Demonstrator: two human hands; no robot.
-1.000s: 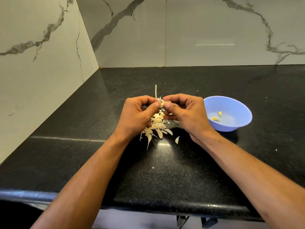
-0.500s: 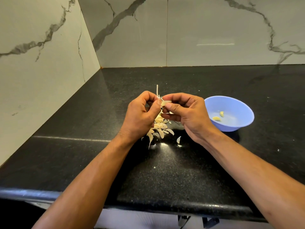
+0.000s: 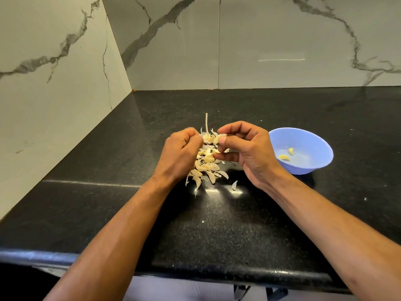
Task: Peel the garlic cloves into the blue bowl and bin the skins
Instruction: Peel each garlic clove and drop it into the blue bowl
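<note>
Pinched between the thumb and forefinger of the right hand point(image 3: 245, 153) is a garlic clove point(image 3: 217, 139), above the pile of cloves and skins point(image 3: 205, 165) on the black counter point(image 3: 217, 224). Beside it, the left hand point(image 3: 179, 155) curls shut; what it holds cannot be told. Right of the hands, the blue bowl point(image 3: 308, 137) holds two peeled cloves point(image 3: 284, 157).

Bright overhead light, glare patches on countertop point(image 3: 217, 190) (wide-angle bowing at edges); left hand point(image 3: 181, 152) motion-blurred.
</note>
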